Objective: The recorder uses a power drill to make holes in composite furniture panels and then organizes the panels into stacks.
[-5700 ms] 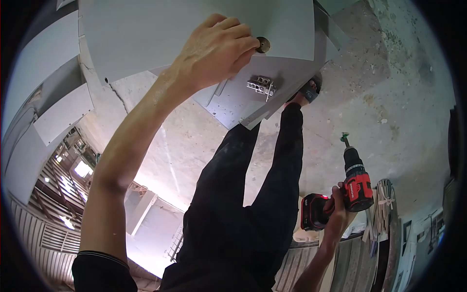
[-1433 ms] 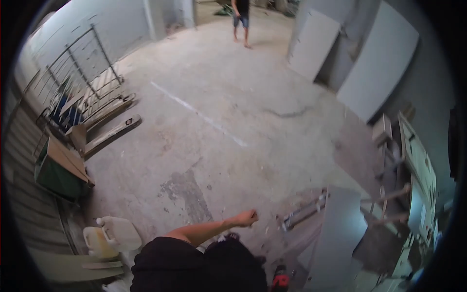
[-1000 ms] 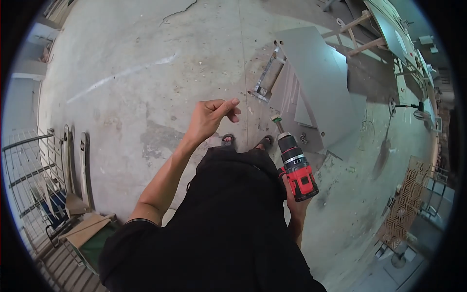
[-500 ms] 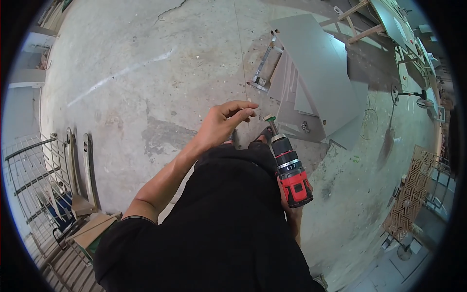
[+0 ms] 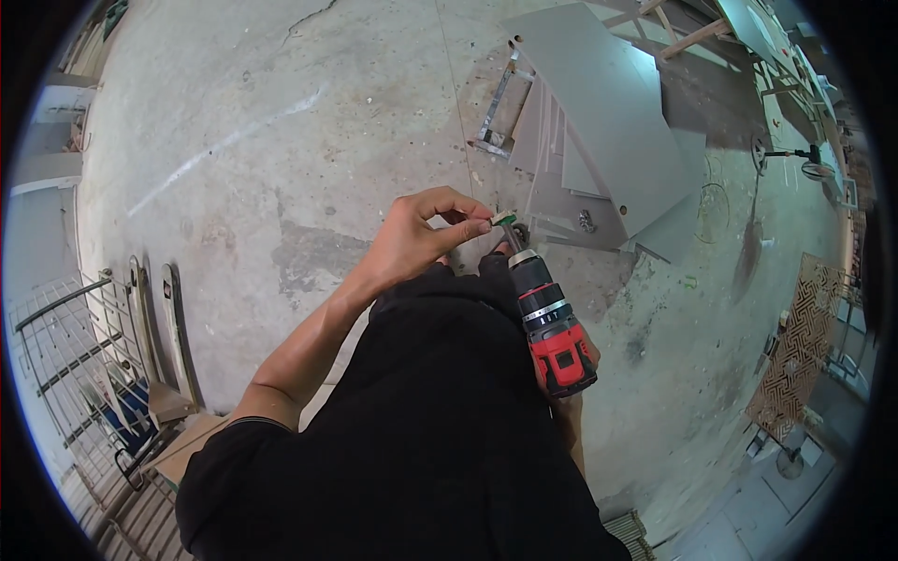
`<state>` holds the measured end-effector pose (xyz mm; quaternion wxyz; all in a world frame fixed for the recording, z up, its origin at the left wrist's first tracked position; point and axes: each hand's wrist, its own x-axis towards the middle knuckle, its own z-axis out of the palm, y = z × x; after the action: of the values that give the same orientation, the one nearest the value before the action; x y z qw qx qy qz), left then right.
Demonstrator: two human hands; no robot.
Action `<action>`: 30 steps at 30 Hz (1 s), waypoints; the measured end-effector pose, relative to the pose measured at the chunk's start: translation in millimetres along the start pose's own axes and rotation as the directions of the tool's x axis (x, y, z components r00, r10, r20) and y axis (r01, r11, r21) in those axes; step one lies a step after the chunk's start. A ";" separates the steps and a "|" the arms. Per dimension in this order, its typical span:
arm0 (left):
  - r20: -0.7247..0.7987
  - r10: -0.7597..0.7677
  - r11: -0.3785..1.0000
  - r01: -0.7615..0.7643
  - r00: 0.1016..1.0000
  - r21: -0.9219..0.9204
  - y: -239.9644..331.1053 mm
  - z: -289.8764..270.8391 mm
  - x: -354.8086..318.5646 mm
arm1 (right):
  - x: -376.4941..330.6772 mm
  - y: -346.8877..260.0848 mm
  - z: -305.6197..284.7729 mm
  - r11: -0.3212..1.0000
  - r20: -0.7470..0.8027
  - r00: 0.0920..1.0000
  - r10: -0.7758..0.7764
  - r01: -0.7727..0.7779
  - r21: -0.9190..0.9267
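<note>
A red and black cordless drill (image 5: 554, 341) points away from my body, and my right hand (image 5: 567, 406) is closed round it, mostly hidden beneath the tool. From the chuck extends a drill bit (image 5: 506, 224) with a short shank and a wide green and pale head. My left hand (image 5: 426, 229) reaches in from the left, thumb and forefinger pinched at the edge of that head. Whether a small loose piece sits between the fingertips is too fine to make out.
Ahead to the right, grey panels (image 5: 599, 122) lie stacked on the concrete floor, with a metal frame-like tool (image 5: 496, 107) beside them. A metal rack (image 5: 70, 346) and long bars (image 5: 174, 332) stand at left. On the right leans a patterned brown panel (image 5: 795, 346).
My left hand's fingertips have closed onto the bit head, from a small gap before. The drill has shifted slightly left, toward that hand.
</note>
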<state>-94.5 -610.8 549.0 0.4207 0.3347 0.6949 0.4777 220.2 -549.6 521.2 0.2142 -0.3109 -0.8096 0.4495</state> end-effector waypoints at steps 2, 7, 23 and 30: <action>-0.002 -0.073 0.997 0.073 0.997 -0.013 -3.1 2.5 -3.3 | 0.8 1.9 0.4 1.000 -0.006 1.000 0.001 -0.001 0.012; -0.020 -0.062 0.998 0.062 0.998 0.031 -3.0 7.7 7.0 | 18.0 1.6 -0.2 0.995 -0.144 0.986 -0.081 0.088 0.039; -0.319 -0.307 0.798 0.060 0.897 -0.599 -81.3 -35.0 29.0 | 3.4 8.1 7.1 0.992 -0.278 0.952 0.125 -0.126 0.014; -0.434 -0.243 0.944 0.107 0.867 -0.313 -187.2 -58.4 60.5 | -12.5 79.5 -10.2 0.900 -0.337 0.845 0.415 -0.435 0.016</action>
<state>-184.6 -640.5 367.1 0.3257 0.0820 0.7289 0.5965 260.3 -520.2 457.1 0.2329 -0.5600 -0.6860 0.4020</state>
